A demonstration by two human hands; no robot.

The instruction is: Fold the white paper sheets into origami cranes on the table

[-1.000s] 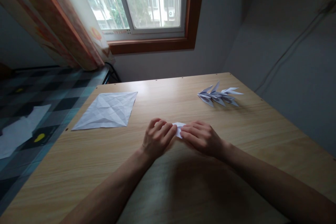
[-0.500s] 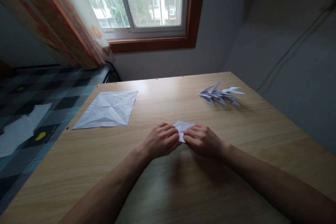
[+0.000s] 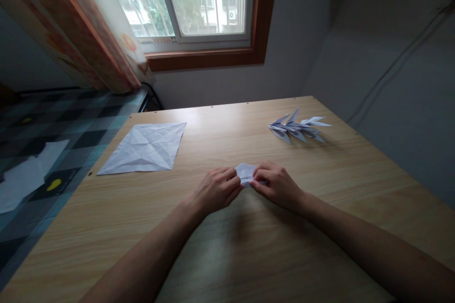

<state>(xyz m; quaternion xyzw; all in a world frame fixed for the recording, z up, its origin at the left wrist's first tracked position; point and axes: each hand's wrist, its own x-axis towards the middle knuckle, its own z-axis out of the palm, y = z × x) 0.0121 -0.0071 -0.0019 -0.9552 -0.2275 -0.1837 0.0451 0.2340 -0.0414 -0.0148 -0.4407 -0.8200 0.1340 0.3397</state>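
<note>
A small folded piece of white paper (image 3: 245, 173) is between my two hands near the middle of the wooden table (image 3: 213, 255). My left hand (image 3: 221, 189) is closed on its left side, with the fingers bent over the edge. On the right side, my right hand (image 3: 273, 182) pinches the paper with thumb and fingers. Both hands cover much of the paper, so its full outline is hidden. A crease runs across the part that shows, and its far edge comes to a blunt point.
A creased white paper sheet (image 3: 145, 147) lies flat at the table's left. Several pointed folded-paper pieces (image 3: 296, 128) form a chain at the back right. Beyond the left edge, white papers (image 3: 28, 175) rest on a checked cloth (image 3: 74, 151). A window (image 3: 206, 0) is behind.
The fingers of my right hand have lifted and shifted slightly on the folded paper. Its near flap, which hung toward me, now shows less. My left hand has barely moved.
</note>
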